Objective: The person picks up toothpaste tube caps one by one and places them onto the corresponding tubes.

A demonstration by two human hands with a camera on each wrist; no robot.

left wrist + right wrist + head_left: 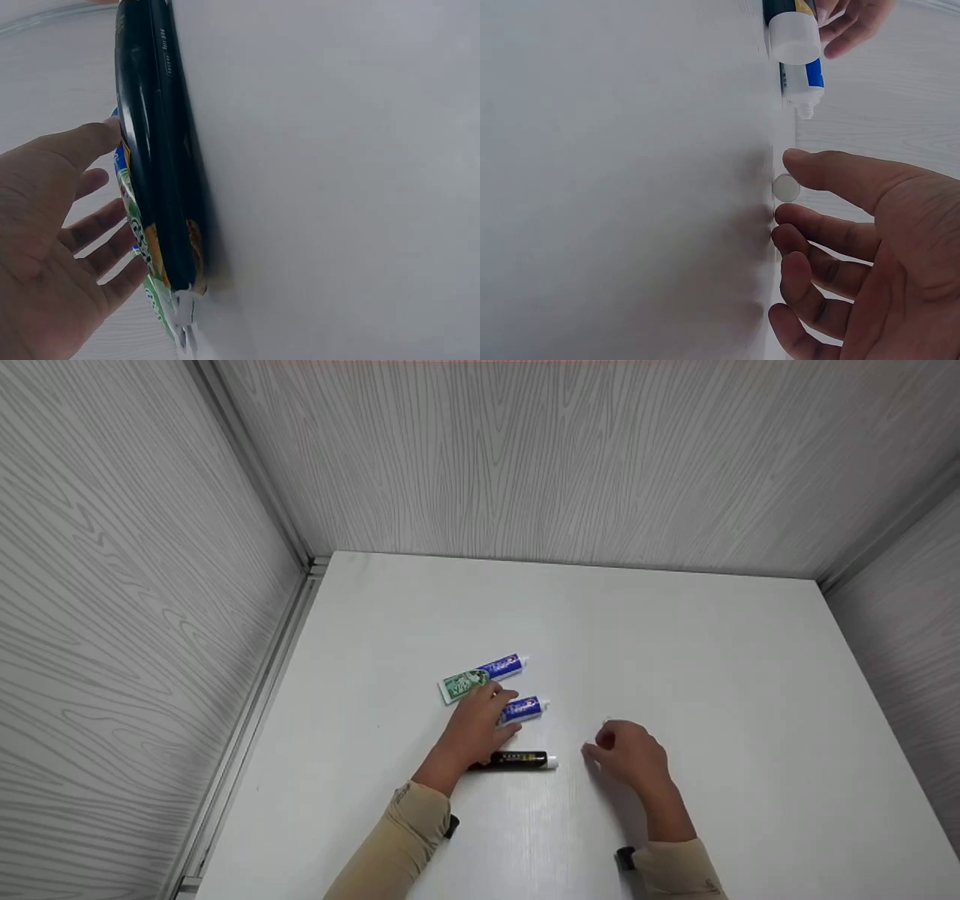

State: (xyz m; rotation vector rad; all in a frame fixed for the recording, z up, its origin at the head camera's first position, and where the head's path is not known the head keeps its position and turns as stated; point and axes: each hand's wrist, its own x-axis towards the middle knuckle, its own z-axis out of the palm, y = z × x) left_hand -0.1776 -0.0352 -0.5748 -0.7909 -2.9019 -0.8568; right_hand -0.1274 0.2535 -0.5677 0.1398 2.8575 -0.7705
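Observation:
My left hand [471,727] reaches over a blue-and-green toothpaste tube [523,708], its thumb and fingers on either side of it. A black toothpaste tube [521,760] with a white cap [794,37] lies just nearer, partly under that hand. The blue-and-green tube shows a bare nozzle [805,110] in the right wrist view. Low on the table, my right hand [631,754] pinches a small round white cap [786,188] between thumb and index fingertips. Its other fingers are loosely bent. Another small white thing [608,719] shows just past the index finger.
Beyond my left hand, another blue-and-green toothpaste tube [506,665] lies slanted on the white table [712,675]. Wood-grain panels [562,465] rise at the back and sides. A metal frame rail [259,690] runs along the left edge.

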